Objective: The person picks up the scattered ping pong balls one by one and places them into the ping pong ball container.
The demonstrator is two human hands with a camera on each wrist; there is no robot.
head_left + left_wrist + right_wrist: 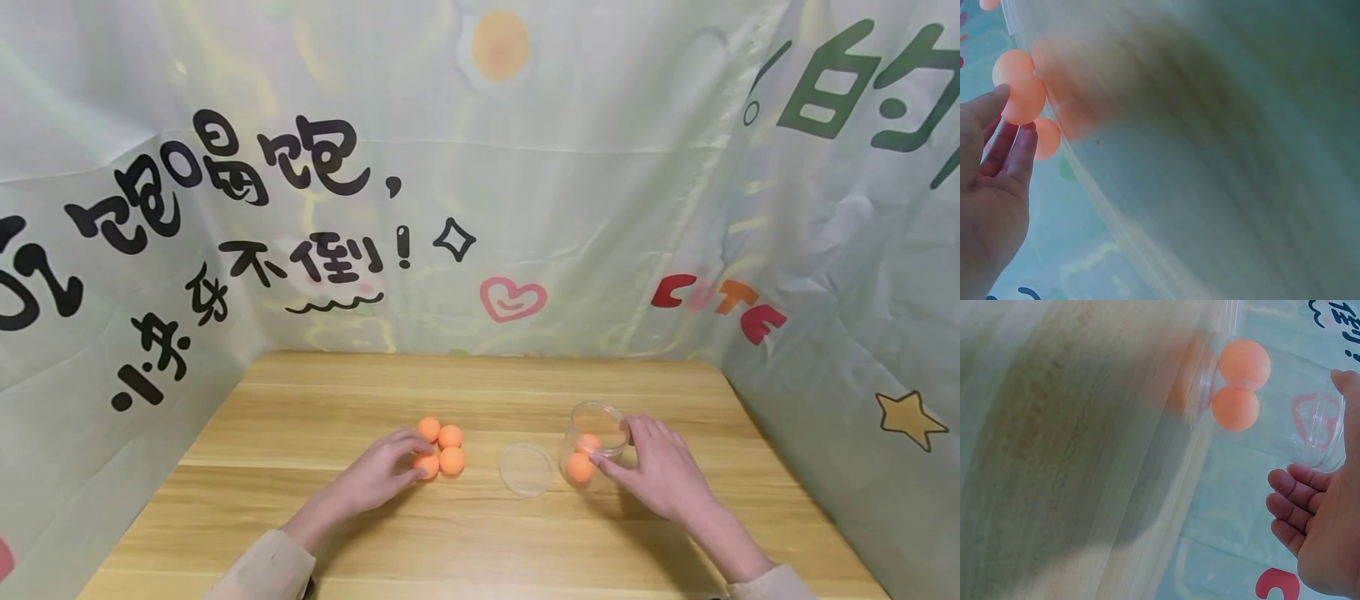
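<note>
My left hand (377, 475) pinches an orange ball (1024, 99) between thumb and fingertips, at the near left of a small cluster on the table. Right beside it sit three more orange balls, among them a near right ball (452, 461) and a far ball (429, 429). To the right stands a clear round jar (600, 414), upright and without its lid, with two orange balls (1235, 409) at its bottom. My right hand (663, 467) holds this jar near the rim, thumb on the near side and fingers at the right; its other fingers are loosely curled in the right wrist view.
A clear round lid (527, 470) lies flat between the ball cluster and the jar. The wooden table (480, 542) is bounded at the back and sides by a printed cloth (600, 208) with lettering and drawings.
</note>
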